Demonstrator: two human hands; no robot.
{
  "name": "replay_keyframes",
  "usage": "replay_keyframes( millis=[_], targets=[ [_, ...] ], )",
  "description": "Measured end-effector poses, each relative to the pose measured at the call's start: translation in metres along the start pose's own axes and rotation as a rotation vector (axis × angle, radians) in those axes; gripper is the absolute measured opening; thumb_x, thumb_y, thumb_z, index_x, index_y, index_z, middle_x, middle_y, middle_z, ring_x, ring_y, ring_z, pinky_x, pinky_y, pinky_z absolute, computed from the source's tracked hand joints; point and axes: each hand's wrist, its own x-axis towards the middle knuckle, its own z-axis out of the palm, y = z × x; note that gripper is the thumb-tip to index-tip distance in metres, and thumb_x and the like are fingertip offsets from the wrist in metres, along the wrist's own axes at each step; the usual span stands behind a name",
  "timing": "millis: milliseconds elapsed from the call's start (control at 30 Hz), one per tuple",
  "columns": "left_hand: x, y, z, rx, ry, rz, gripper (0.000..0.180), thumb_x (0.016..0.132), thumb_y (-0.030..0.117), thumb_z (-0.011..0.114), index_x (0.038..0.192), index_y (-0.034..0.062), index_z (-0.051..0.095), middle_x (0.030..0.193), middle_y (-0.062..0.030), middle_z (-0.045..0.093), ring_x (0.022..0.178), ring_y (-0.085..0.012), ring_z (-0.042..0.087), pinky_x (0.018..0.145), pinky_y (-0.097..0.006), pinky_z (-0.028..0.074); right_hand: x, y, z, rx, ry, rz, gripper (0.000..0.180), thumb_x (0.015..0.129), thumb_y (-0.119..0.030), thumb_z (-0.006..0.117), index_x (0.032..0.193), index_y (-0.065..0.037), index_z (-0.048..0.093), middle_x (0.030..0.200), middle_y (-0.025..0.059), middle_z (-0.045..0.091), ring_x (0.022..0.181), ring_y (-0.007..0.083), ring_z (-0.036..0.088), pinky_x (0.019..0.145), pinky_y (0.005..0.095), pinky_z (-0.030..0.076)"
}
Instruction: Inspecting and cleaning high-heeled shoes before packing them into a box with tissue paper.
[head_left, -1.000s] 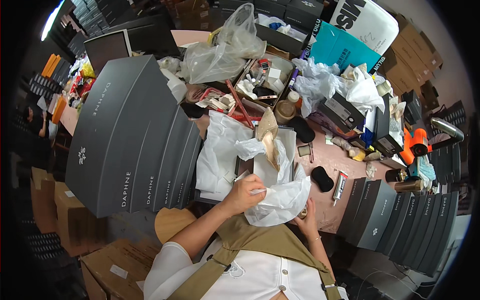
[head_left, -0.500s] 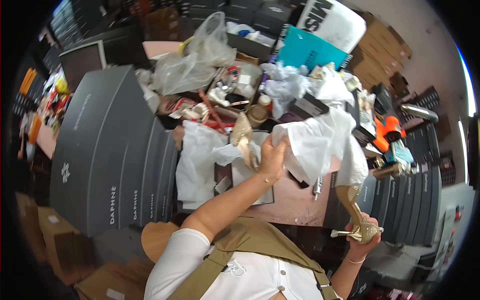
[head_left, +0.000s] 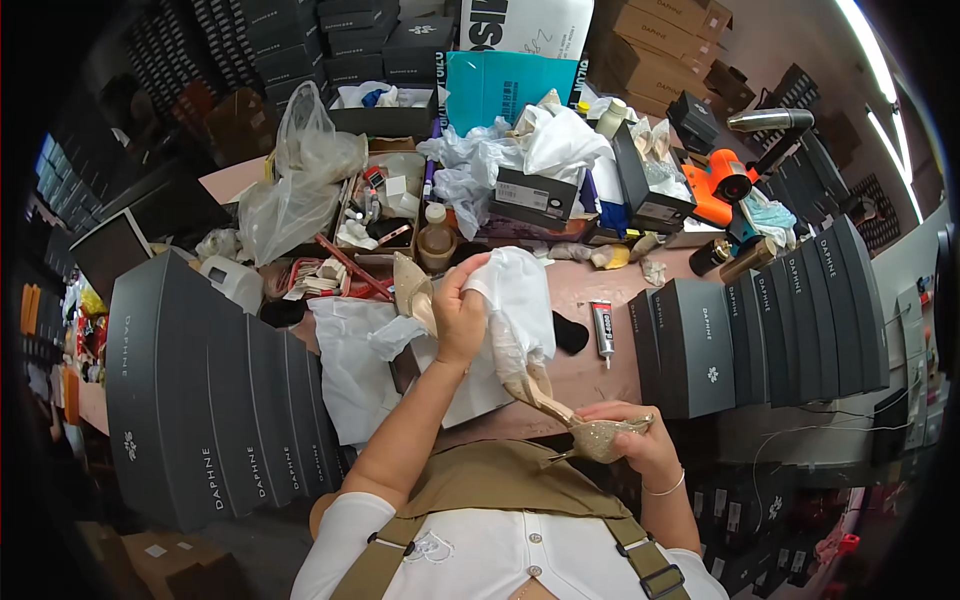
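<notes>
My right hand (head_left: 628,440) is closed around a shiny gold shoe (head_left: 585,425) just above my lap. Its long side slants up and left to my left hand (head_left: 460,315), which squeezes white paper (head_left: 520,300) right over the table (head_left: 600,370).

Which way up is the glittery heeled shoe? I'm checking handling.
Tilted: the glittery heeled shoe lies in the right hand, heel toward the white tissue paper.

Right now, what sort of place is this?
Probably a shoe packing or stockroom bench: rows of grey shoe boxes, a glittery heeled shoe in the right hand, white wrapping paper in the left hand.
</notes>
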Motion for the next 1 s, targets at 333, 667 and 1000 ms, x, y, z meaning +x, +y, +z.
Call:
replay_keyframes(
  millis=[333,667,1000],
  targets=[
    [-0.023,-0.035,-0.004,-0.095,0.058,-0.249,0.022,0.085,0.023,0.069,0.081,0.0025,0.06,0.073,0.0042,0.055,0.064,-0.0026,0.044,0.056,-0.02,0.036,-0.008,-0.002,-0.001,0.134,0.041,0.056,0.047,0.076,-0.024,0.065,0.109,0.011,0.061,0.108,0.0194,0.064,0.099,0.0233,0.061,0.089,0.0334,0.048],
    [-0.064,-0.018,-0.05,0.694,-0.369,0.285,0.02,0.081,0.016,0.069,0.092,-0.0001,0.061,0.074,-0.007,0.056,0.066,-0.019,0.055,0.068,-0.026,0.044,0.042,0.073,-0.011,0.963,0.404,0.144,0.06,0.09,-0.054,0.046,0.117,-0.001,0.053,0.104,0.0166,0.062,0.089,0.0297,0.065,0.063,0.0291,0.059],
    [-0.053,0.012,-0.023,0.279,-0.485,-0.172,0.023,0.085,0.004,0.058,0.107,-0.0017,0.061,0.081,-0.0073,0.061,0.074,-0.0129,0.058,0.066,-0.025,0.046,0.031,0.092,-0.017,1.29,0.105,0.17,0.065,0.087,-0.06,0.047,0.118,-0.004,0.054,0.099,0.0164,0.063,0.087,0.0308,0.063,0.065,0.0338,0.059]
  ],
)
